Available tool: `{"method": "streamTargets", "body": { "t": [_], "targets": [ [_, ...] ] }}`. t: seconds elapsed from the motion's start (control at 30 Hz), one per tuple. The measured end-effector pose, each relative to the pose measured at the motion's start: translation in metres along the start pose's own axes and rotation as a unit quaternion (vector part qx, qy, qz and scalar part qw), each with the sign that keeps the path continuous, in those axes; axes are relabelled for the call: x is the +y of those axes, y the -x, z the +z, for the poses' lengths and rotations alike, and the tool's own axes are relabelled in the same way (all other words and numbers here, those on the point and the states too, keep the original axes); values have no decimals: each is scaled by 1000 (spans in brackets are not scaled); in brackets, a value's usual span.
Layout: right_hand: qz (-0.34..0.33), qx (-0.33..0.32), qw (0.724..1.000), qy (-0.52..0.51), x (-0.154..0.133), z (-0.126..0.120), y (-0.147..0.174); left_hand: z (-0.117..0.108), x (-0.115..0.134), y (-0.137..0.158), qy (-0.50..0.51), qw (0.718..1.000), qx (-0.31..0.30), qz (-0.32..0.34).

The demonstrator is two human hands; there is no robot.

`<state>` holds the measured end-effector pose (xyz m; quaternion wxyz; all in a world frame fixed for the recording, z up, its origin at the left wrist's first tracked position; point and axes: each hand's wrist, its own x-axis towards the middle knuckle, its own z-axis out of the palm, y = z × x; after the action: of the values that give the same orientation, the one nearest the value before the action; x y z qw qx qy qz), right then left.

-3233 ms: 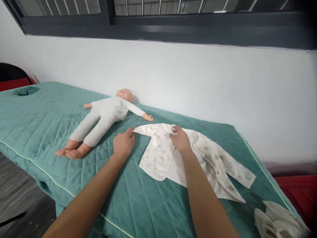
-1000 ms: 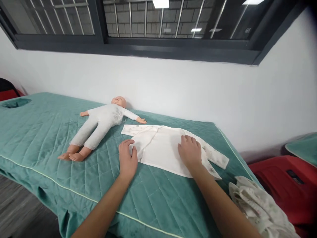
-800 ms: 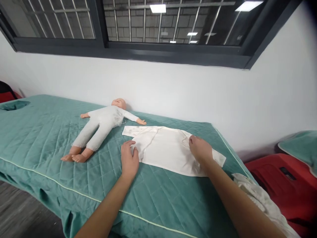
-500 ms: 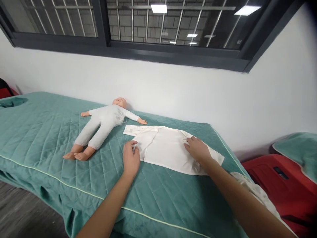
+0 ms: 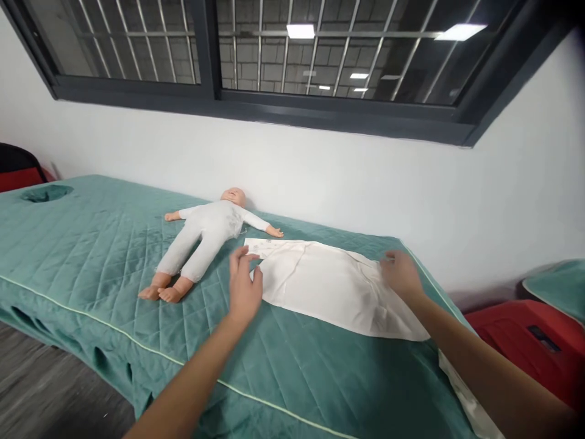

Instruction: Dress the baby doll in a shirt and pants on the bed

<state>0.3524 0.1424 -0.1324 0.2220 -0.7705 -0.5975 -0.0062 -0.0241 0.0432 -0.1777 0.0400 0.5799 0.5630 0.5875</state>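
A white baby shirt (image 5: 320,283) lay spread on the green massage bed (image 5: 274,360). The left hand (image 5: 245,283) had its grip loosely open at one side; whether the right hand (image 5: 402,274), fingers curled, pinched cloth was unclear. The fabric looked light and limp, probably best held by shoulder and hem.

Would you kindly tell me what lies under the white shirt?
The white shirt lies on the green quilted cover; whether anything else is beneath it is hidden.
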Motion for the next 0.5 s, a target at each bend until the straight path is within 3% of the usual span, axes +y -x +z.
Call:
{"method": "streamTargets", "body": {
  "t": [0.13, 0.2, 0.3, 0.4, 0.43, 0.5],
  "targets": [
    [-111, -34, 993, -17, -68, 18, -11, -55, -32, -66, -107, 992, 38, 58],
    [-154, -61, 986, -33, -112, 36, -16, -83, -60, -100, -175, 983, 36, 41],
    [-196, -114, 972, -63, -182, 70, -23, -115, -103, -137, -213, 972, -35, -97],
    [-227, -169, 954, -97, -252, 110, -34, -130, -135, -154, -130, 940, -136, -284],
    [-234, -184, 949, -107, -276, 123, -39, -131, -142, -156, -100, 928, -159, -320],
    [-235, -198, 943, -126, -321, 146, -51, -131, -153, -158, -39, 928, -144, -341]
  ]
}}
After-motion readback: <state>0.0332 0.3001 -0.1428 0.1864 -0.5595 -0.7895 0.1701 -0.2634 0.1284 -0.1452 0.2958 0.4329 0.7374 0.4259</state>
